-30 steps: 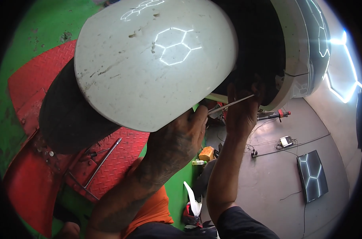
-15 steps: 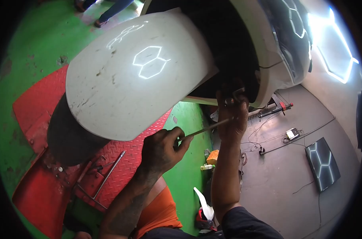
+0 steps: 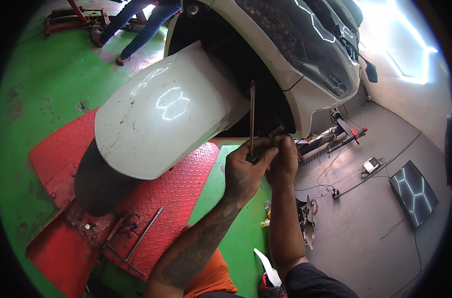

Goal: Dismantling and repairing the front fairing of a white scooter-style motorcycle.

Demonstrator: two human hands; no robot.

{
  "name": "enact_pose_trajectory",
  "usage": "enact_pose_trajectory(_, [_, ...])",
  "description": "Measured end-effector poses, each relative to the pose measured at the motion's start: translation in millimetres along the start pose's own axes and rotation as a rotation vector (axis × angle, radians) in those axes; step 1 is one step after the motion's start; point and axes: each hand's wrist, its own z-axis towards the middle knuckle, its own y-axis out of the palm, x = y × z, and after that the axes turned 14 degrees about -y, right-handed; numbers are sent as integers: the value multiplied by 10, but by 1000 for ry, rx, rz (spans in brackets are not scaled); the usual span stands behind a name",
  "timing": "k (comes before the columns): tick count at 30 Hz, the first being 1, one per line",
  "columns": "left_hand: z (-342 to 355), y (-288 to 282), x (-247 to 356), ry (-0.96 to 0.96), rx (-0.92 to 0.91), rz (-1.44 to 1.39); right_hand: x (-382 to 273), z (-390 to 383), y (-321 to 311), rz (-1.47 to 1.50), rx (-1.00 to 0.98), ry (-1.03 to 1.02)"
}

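My left hand (image 3: 246, 171) is closed around the lower end of a long thin metal tool (image 3: 252, 116) that stands nearly upright beside the white front fender (image 3: 161, 124) of a scooter. My right hand (image 3: 284, 160) is right next to it, touching it, fingers pinched on a small dark metal piece (image 3: 275, 132) close to the dark wheel well. The black front tyre (image 3: 94, 186) sits under the fender on a red checker-plate ramp (image 3: 176, 193). The scooter's white front panel (image 3: 305, 74) with dark headlight glass rises above my hands.
Loose metal rods and a wrench (image 3: 139, 238) lie on the red ramp. Another person's legs (image 3: 136, 25) stand at the top left on the green floor (image 3: 32, 99). Cables, a small device (image 3: 371, 165) and a dark panel (image 3: 414, 192) lie on the grey floor at right.
The view has pulled back from the fender. The long tool has swung from lying across between my hands to standing nearly upright, and my two hands have come together.
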Motion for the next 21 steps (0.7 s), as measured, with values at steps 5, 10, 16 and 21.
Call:
enact_pose_trajectory(5, [-23,-55,29,-86,-12,57,104,-25,-105,-241,51,-26])
enact_pose_trajectory(10, [79,-69,-28,-109,-95,33,142,-26,-167,111,1,25])
enact_pose_trajectory(16, [175,-243,-209,89,131,314,307,-1,143,-167,170,-100])
enact_pose_trajectory(21, [215,-412,-279,108,160,447,404,-30,-40,-476,153,-71])
